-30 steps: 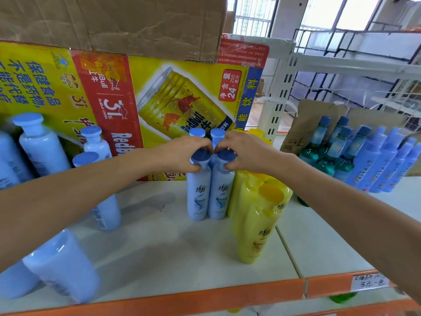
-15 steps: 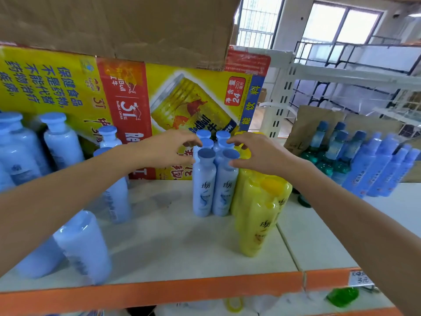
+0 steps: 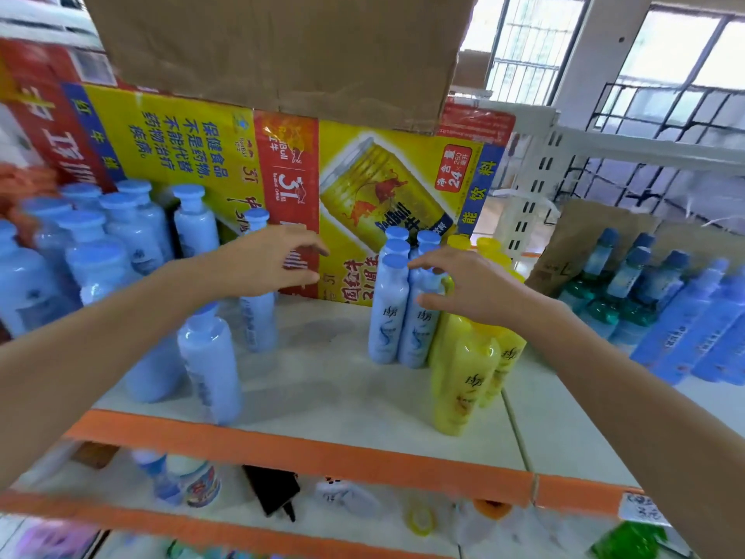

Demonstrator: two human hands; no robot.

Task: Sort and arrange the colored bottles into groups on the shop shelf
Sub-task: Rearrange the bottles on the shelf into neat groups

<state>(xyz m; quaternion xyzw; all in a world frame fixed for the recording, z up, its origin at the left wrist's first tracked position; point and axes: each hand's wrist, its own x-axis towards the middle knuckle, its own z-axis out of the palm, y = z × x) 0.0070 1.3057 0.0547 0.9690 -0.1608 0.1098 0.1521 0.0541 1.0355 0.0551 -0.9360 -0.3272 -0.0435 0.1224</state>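
A tight cluster of light-blue bottles (image 3: 389,312) stands upright in the middle of the white shelf (image 3: 330,381). Several yellow bottles (image 3: 463,381) press against its right side. My right hand (image 3: 463,290) hovers at the cluster's caps with its fingers spread and holds nothing. My left hand (image 3: 268,262) is in the air left of the cluster, fingers loosely spread, empty, in front of a lone light-blue bottle (image 3: 258,316). More light-blue bottles (image 3: 100,252) crowd the far left, and one (image 3: 211,361) stands near the front edge.
A yellow and red drinks carton (image 3: 363,187) lines the back of the shelf under a brown cardboard box (image 3: 282,50). Green-based bottles (image 3: 608,296) and darker blue bottles (image 3: 701,324) fill the right section. The orange shelf edge (image 3: 322,457) runs across the front; a lower shelf holds assorted items.
Both hands have let go of the caps of the blue cluster. My left hand has drawn away to the left, my right hand has opened. The camera has swung left and down.
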